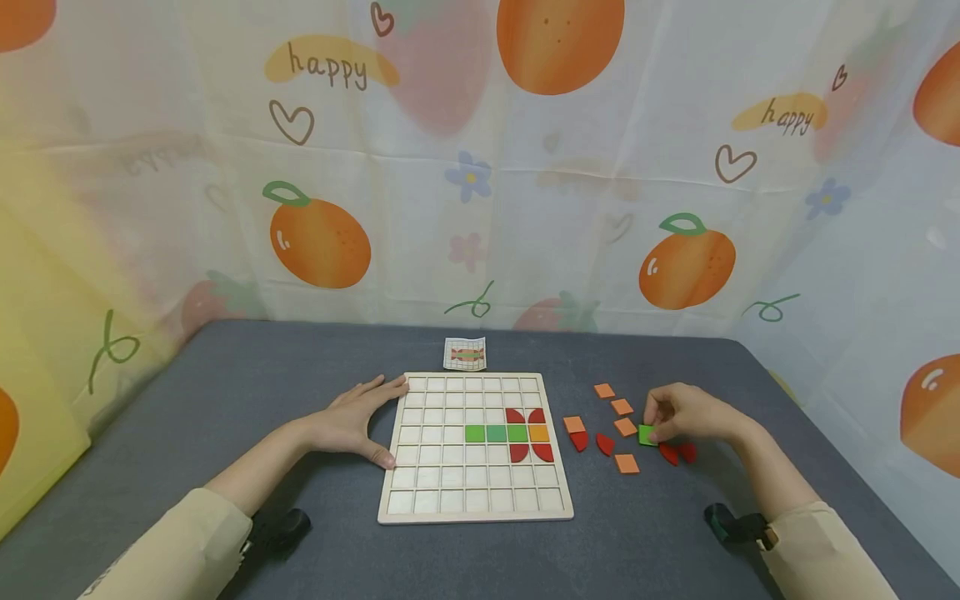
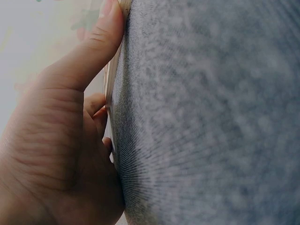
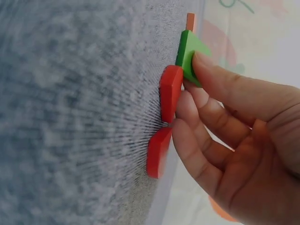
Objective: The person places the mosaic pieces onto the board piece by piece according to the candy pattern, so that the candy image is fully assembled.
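Right hand is pinching a green tile, lower right; left hand, fingers spread, should be steadying the board.

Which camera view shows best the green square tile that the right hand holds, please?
The right wrist view: the green tile is large there, its face and thick edge visible, though the right hand covers part. The head view shows it small, also partly covered; the left wrist view does not show it.

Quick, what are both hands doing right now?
Left hand: open, touching the board.
Right hand: closed, pinching a green tile.
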A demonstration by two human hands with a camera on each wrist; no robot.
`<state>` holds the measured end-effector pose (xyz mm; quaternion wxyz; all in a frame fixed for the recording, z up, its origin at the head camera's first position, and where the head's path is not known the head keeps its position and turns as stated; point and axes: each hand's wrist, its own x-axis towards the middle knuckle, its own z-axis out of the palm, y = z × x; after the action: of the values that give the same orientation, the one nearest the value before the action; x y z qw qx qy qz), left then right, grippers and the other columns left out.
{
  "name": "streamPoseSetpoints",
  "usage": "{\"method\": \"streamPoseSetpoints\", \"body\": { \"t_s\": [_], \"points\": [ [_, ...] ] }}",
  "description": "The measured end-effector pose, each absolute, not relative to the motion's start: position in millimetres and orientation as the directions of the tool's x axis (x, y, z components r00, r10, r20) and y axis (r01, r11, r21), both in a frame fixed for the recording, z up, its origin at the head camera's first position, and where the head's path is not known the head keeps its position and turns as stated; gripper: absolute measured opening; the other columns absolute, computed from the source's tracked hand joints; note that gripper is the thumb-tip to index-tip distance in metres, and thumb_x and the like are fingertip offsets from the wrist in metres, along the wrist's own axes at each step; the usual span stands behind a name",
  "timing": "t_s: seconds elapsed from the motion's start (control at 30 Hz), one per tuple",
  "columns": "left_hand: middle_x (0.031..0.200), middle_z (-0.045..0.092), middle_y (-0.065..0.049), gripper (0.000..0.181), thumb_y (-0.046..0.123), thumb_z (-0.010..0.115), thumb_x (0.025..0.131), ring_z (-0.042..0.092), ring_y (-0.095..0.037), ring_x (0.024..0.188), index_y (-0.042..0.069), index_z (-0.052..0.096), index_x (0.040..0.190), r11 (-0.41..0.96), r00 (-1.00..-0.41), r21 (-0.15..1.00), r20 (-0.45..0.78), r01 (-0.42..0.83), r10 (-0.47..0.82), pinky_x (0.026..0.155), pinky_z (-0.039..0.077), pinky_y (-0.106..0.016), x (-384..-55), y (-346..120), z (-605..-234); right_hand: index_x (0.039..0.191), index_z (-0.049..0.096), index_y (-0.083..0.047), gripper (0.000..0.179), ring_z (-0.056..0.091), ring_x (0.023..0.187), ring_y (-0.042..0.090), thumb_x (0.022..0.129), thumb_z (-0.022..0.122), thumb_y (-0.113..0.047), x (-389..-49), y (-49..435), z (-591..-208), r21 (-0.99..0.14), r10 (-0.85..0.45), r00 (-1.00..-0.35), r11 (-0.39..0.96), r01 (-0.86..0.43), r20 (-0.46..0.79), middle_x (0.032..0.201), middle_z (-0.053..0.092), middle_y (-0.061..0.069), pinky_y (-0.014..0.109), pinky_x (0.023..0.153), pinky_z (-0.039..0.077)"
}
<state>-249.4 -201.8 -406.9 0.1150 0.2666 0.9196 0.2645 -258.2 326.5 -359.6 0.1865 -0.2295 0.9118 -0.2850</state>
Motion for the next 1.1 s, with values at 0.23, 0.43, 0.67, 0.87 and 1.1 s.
{"method": "streamPoseSetpoints", "body": {
  "t_s": [0.23,0.43,0.67,0.87,1.1],
  "points": [
    [0.168,0.017,-0.009,0.117,0.056,0.085,0.066,0.007,-0.047,0.154,0.011,0.027,0.157,0.724,-0.837,0.546,-0.072,0.421,0.542,0.115,0.009,-0.074,-249,-202,-406,0.1,0.064,-0.004,0.013,0.059,0.072,0.009,0.089,0.069,-0.009,-254,316,-344,-0.636,-0.527,-0.835,0.702,-0.32,-0.162,0.083,0.063,0.006,0.026,0.067,0.053],
    [0.167,0.018,-0.012,0.117,0.058,0.084,0.066,0.009,-0.049,0.152,0.011,0.028,0.157,0.722,-0.836,0.539,-0.057,0.434,0.545,0.113,0.011,-0.076,-249,-202,-406,0.11,0.066,-0.007,0.019,0.061,0.078,0.012,0.092,0.069,-0.013,-250,295,-336,-0.622,-0.554,-0.826,0.685,-0.379,-0.107,0.091,0.068,0.005,0.024,0.069,0.053],
    [0.168,0.016,-0.01,0.117,0.057,0.084,0.067,0.007,-0.048,0.153,0.012,0.026,0.158,0.735,-0.839,0.535,-0.086,0.416,0.537,0.114,0.01,-0.076,-249,-201,-406,0.108,0.068,-0.014,0.018,0.07,0.081,0.024,0.091,0.071,-0.019,-247,267,-331,-0.617,-0.527,-0.85,0.675,-0.406,-0.017,0.1,0.074,0.003,0.035,0.072,0.059],
    [0.168,0.016,-0.01,0.116,0.053,0.086,0.067,0.008,-0.048,0.153,0.012,0.026,0.158,0.732,-0.839,0.535,-0.076,0.422,0.539,0.113,0.01,-0.076,-248,-201,-404,0.106,0.07,-0.021,0.017,0.072,0.084,0.022,0.089,0.073,-0.017,-246,245,-327,-0.648,-0.508,-0.859,0.633,-0.425,0.067,0.097,0.073,0.0,0.038,0.074,0.06],
    [0.168,0.017,-0.01,0.116,0.054,0.085,0.067,0.008,-0.048,0.153,0.012,0.026,0.158,0.73,-0.839,0.537,-0.073,0.422,0.539,0.114,0.009,-0.076,-247,-201,-405,0.104,0.071,-0.024,0.017,0.072,0.088,0.014,0.089,0.074,-0.016,-248,219,-328,-0.685,-0.496,-0.863,0.594,-0.422,0.102,0.1,0.073,0.0,0.03,0.078,0.058]
  ]
}}
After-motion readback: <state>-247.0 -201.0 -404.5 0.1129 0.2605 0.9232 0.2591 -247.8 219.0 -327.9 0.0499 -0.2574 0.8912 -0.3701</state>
